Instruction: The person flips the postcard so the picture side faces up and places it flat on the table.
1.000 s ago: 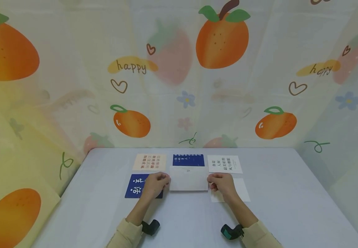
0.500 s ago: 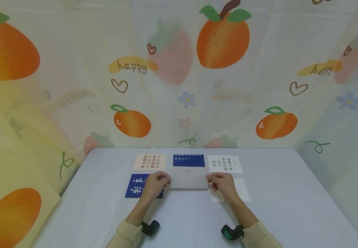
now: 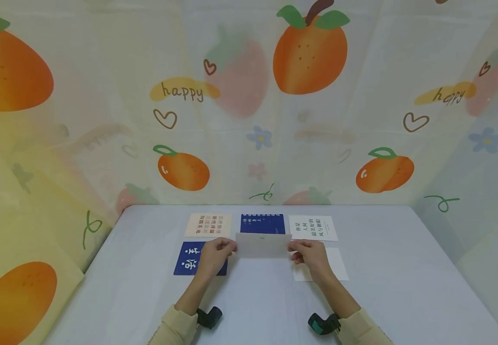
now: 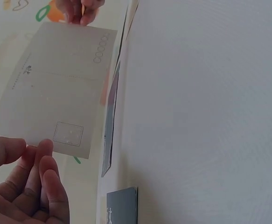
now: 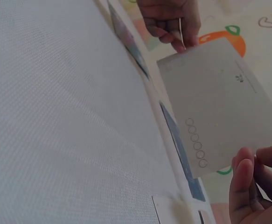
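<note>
A white postcard point(image 3: 263, 245) is stretched between both hands above the table, tilted. Its address side, with a row of small circles and a stamp box, shows in the left wrist view. My left hand point(image 3: 215, 256) pinches one short edge of it between thumb and fingers. At the opposite short edge, my right hand point(image 3: 311, 256) pinches it the same way. Behind the postcard lies a dark blue card point(image 3: 262, 223) with white writing, its near part hidden. Another blue card point(image 3: 186, 258) is partly under my left hand in the head view, and a plain white card point(image 3: 337, 263) sits beside my right.
At the back left of the white-covered table point(image 3: 404, 287) lies a cream card point(image 3: 208, 225) with red and brown writing. A white card point(image 3: 312, 228) with dark writing lies back right. A fruit-patterned curtain point(image 3: 249, 158) rises behind the table.
The postcard has tilted, so its face looks narrower from the head and slightly more of the blue card behind shows. Both hands keep their grip and have hardly moved.
</note>
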